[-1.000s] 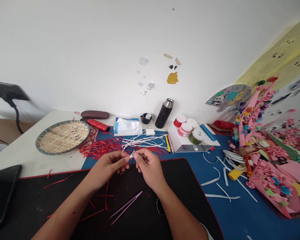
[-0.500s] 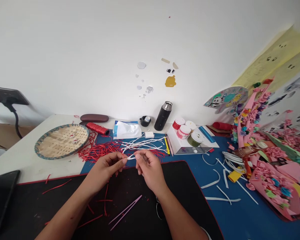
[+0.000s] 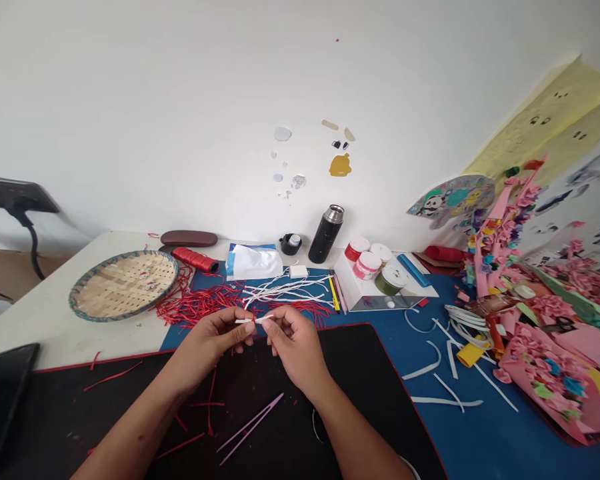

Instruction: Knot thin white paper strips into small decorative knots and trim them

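Observation:
My left hand (image 3: 223, 335) pinches one end of a short white cord (image 3: 257, 321) with a bit of red at its middle. The other end sits between the thumb and finger of my right hand (image 3: 293, 337). Both hands hover over the back edge of a black mat (image 3: 365, 387). Just behind them lie a heap of red cords (image 3: 205, 303) and a bundle of white cords (image 3: 285, 291). Purple tweezers (image 3: 253, 427) rest on the mat below the hands, among loose red cord pieces (image 3: 114, 376).
A woven basket (image 3: 125, 287) and a red thread spool (image 3: 196, 259) stand at left. Behind are a tissue pack (image 3: 256, 262), a black flask (image 3: 326, 235) and a white box (image 3: 360, 293) bearing jars. White strips (image 3: 445, 401) and pink paper flowers (image 3: 545, 363) lie at right.
The white piece between my fingertips has turned, so it now lies level with both ends showing and red at its middle. My hands have stayed in nearly the same place.

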Action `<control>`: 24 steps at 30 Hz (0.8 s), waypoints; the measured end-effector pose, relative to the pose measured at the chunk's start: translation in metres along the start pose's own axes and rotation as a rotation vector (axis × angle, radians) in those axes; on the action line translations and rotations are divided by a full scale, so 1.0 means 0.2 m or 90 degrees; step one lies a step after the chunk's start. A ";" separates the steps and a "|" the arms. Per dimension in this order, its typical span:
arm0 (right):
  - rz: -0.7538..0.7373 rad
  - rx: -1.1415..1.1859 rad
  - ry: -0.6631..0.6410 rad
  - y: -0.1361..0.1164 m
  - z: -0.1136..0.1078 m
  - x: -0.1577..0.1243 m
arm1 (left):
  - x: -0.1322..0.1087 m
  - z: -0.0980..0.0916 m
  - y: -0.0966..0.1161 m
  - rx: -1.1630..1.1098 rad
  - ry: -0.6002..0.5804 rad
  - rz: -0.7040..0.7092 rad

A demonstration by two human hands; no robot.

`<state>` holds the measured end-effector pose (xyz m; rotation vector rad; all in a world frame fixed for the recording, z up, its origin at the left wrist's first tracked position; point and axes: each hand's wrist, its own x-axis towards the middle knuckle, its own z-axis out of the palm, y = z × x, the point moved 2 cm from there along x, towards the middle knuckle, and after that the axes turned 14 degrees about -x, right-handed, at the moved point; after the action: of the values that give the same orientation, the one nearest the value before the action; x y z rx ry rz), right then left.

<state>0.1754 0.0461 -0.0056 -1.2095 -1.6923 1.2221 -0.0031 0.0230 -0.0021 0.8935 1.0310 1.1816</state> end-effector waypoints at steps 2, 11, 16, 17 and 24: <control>-0.003 -0.001 -0.003 0.00 0.01 -0.01 | 0.00 0.00 -0.01 -0.040 0.014 -0.001; -0.022 0.021 -0.057 0.00 0.04 -0.02 | 0.00 0.01 -0.03 -0.229 0.040 -0.012; -0.022 0.038 -0.045 0.00 0.02 -0.02 | 0.00 0.00 -0.02 -0.290 0.018 -0.015; -0.022 0.041 -0.039 0.00 0.02 -0.02 | 0.00 0.00 -0.03 -0.302 0.013 -0.019; -0.069 -0.003 -0.012 -0.01 0.02 -0.03 | 0.00 0.01 -0.09 -0.365 -0.027 -0.099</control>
<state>0.1723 0.0382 -0.0047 -1.0969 -1.7514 1.1676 0.0031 0.0203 -0.0182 0.3780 0.6554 1.2283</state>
